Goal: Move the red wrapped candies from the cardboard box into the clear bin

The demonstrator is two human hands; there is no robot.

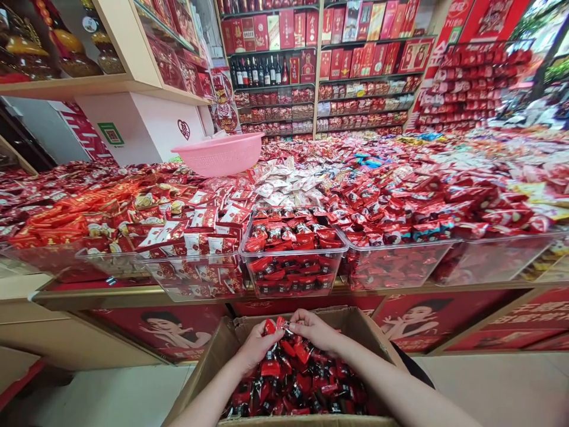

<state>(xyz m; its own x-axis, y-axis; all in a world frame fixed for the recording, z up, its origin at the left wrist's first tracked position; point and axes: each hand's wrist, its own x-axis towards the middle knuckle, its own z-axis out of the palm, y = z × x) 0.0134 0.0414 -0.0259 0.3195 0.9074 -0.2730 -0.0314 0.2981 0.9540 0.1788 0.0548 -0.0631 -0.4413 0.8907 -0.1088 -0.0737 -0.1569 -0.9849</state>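
Over an open cardboard box filled with red-and-black wrapped candies, both hands are close together. My left hand is closed around a few red wrapped candies, their ends poking out past the thumb. My right hand pinches the shiny end of a wrapped candy beside the left fingertips. Straight ahead, a clear plastic bin holds candies in similar red-and-black wrappers, stacked in rows along its front wall.
Clear bins of other wrapped sweets line the counter on both sides. A pink basket rests on the sweets at the back left. Shelves with red boxes and bottles rise behind. Below the bins runs the counter's edge.
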